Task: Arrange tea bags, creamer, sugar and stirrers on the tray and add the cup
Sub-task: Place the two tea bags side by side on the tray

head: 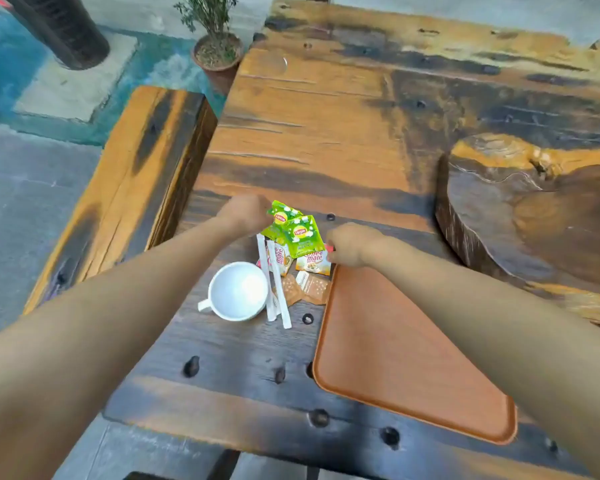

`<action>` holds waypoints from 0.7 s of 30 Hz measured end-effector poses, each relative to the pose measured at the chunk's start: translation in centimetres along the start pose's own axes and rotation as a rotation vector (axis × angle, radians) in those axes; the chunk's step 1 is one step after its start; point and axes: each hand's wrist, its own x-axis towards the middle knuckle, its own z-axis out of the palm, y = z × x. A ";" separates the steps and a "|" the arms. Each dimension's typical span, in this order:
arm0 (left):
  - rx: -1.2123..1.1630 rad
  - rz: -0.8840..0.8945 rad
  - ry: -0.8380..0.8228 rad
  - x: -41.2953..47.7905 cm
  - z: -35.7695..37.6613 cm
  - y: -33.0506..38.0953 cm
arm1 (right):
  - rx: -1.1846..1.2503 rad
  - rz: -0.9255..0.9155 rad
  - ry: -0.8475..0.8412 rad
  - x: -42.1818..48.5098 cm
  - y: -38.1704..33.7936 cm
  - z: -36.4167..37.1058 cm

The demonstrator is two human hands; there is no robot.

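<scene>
- An orange-brown tray (395, 358) is seen nearest, lying flat and bare on the dark front part of the wooden desk (326, 133).
- Left of the tray, a white cup (238, 291) is set upright on the desk, its handle turned to the near left.
- Between cup and tray, two white paper-wrapped stirrers (274, 282) are laid side by side, with brown sugar sachets (309, 289) just beside them, touching the tray's left edge.
- Behind those, two Coffee-mate creamer sachets (310, 263) are partly covered by two green Lipton tea bags (297, 232) (one overlapping the other).
- The left hand (246, 214) is closed at the far corner of the rear tea bag; a firm grip cannot be told.
- The right hand (350, 245) is curled at the right edge of the creamer sachet, fingers pinched on its corner.
- Farther off, a wooden bench (136, 168) and a potted plant (217, 46) are seen left of the desk.
</scene>
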 end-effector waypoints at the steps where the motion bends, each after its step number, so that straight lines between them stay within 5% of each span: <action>1: -0.010 -0.027 0.013 0.7 0.4 -0.3 | 0.011 0.018 0.029 0.9 -0.3 0.2; 8: -0.163 -0.093 0.109 4.5 3.9 -2.1 | 0.139 0.014 0.392 6.0 -1.4 2.3; 21: -0.689 -0.192 -0.009 6.7 5.1 -1.8 | 0.399 -0.009 0.589 9.5 -0.2 4.5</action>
